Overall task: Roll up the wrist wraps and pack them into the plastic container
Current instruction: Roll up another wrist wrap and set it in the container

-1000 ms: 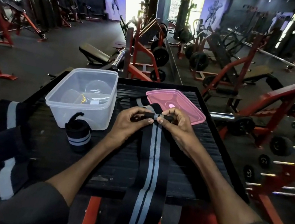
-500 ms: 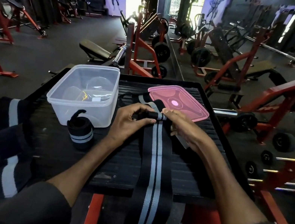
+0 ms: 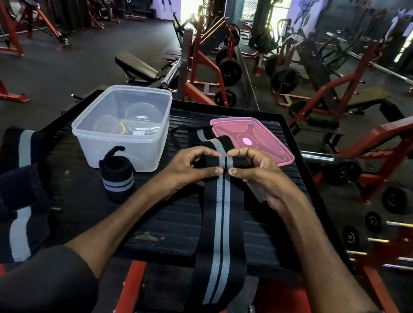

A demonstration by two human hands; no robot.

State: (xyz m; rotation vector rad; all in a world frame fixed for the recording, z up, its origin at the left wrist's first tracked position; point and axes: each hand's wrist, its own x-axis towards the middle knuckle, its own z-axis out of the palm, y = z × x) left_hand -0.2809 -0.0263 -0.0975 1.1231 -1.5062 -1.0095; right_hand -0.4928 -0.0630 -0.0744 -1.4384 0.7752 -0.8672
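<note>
A long black wrist wrap with grey stripes [image 3: 220,230] lies down the middle of the black platform [image 3: 161,220] and hangs over its near edge. My left hand [image 3: 192,167] and my right hand [image 3: 257,173] both pinch its far end, which is curled into a small roll between my fingers. A finished rolled wrap [image 3: 117,179] stands upright in front of the clear plastic container [image 3: 122,125], which is open at the left back. Another unrolled wrap [image 3: 17,195] drapes over the platform's left edge. The pink lid [image 3: 255,140] lies at the back right.
Another stretch of striped wrap [image 3: 203,136] lies between the container and the lid. Red gym machines, benches and weight plates surround the platform, with dumbbell racks [image 3: 386,224] close on the right.
The roll at the wrap's far end has grown thicker and both hands have shifted slightly toward me as they turn it. The rest is unchanged.
</note>
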